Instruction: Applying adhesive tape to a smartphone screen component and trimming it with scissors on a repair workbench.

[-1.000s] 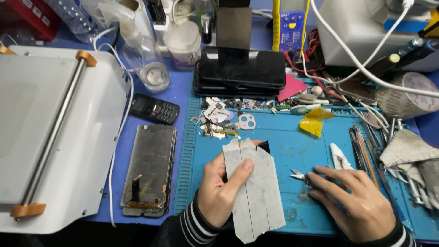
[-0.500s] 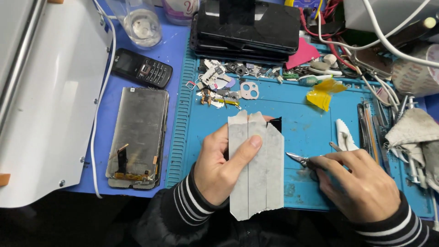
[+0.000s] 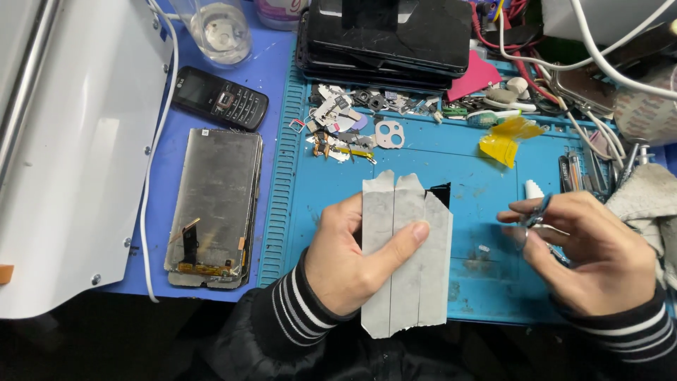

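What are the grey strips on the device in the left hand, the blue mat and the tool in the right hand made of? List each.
Grey strips: probably matte adhesive tape; overlapping bands with torn, uneven ends.
Ribbed blue work mat: likely silicone or rubber; dull surface with moulded ridges and compartments.
Thin pointed tool in the right hand: seemingly shiny metal, perhaps tweezers; mostly hidden.
The left hand grips the taped device.

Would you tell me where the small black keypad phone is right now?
In the head view, the black keypad phone lies upper left on the blue mat, below the clear cup, above the bare screen panel.
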